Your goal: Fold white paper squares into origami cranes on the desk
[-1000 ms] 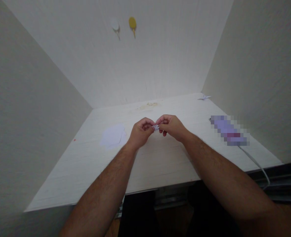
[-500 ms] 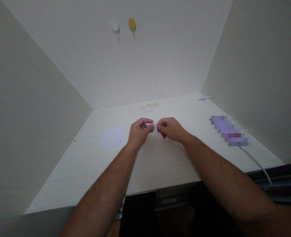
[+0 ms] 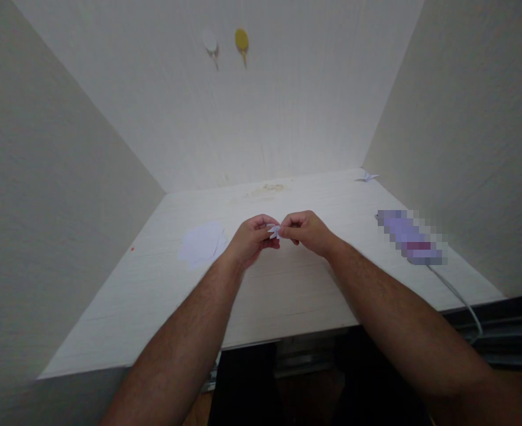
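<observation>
A small piece of folded white paper (image 3: 274, 231), with several pointed flaps sticking out, is held just above the table between my two hands. My left hand (image 3: 250, 238) is closed on its left side, the thumb in front and the other fingers curled behind. From the right, my right hand (image 3: 307, 232) pinches the folded paper between thumb and forefinger. Loose sheets of white paper (image 3: 200, 244) lie overlapping on the table, left of my left hand.
White table (image 3: 282, 296) is walled in at the back and both sides. A folded paper figure (image 3: 367, 176) sits in the far right corner. At the right lies a pixelated flat object (image 3: 409, 236) with a white cable (image 3: 458, 291). Two hooks (image 3: 242, 40) hang on the back wall.
My left hand has turned and its fingers have come further under the folded paper, whose pointed flaps now show more. My right hand stays nearly in place. The view has shifted slightly.
</observation>
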The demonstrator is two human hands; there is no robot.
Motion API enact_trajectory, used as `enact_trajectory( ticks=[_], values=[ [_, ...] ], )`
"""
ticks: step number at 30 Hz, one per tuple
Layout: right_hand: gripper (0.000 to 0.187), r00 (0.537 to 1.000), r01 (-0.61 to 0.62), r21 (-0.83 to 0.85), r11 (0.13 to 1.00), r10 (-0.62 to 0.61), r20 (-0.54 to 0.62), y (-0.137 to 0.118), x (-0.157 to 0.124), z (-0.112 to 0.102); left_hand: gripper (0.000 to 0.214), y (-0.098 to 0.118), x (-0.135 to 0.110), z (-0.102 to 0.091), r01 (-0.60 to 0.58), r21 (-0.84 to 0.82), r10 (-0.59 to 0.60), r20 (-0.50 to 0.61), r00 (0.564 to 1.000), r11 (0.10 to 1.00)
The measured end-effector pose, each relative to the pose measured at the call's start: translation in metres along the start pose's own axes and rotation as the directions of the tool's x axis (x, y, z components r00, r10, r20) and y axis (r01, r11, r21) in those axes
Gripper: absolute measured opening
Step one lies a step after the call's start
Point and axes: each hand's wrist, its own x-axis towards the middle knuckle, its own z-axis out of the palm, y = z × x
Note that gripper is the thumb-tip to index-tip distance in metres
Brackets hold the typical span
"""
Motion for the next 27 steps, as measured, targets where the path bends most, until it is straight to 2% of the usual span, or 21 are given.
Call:
enact_trajectory(
  ticks=[4,8,14,18,23,27],
  values=[
    [0.028,1.0,-0.004,0.012,1.0,0.004,-0.003,-0.001,0.0,0.003,0.021,0.001,0.0,0.001,0.047,-0.014,-0.047,-0.014,0.999,0.999],
    [0.025,0.997,-0.066,0.098,0.993,0.061,0.052,0.002,0.0,0.005,0.018,0.003,0.001,-0.001,0.081,-0.02,-0.082,-0.037,0.996,0.996],
    [0.027,0.99,-0.068,0.113,0.991,0.053,0.13,0.005,0.0,0.0,0.015,0.004,0.0,-0.004,0.154,-0.056,-0.152,0.04,0.988,0.986],
    [0.026,0.987,-0.061,0.155,0.986,0.036,0.159,0.005,-0.002,-0.001,0.016,0.005,0.001,-0.004,0.131,-0.102,-0.127,0.045,0.991,0.986],
    [0.024,0.989,-0.033,0.106,0.994,0.017,0.147,0.006,-0.001,-0.003,0.015,0.004,0.001,-0.005,0.158,-0.105,-0.146,0.109,0.983,0.982],
    [0.022,0.995,-0.025,0.076,0.997,0.017,0.094,0.01,0.001,-0.003,0.012,0.005,0.001,-0.003,0.163,-0.097,-0.155,0.086,0.984,0.982]
  ],
)
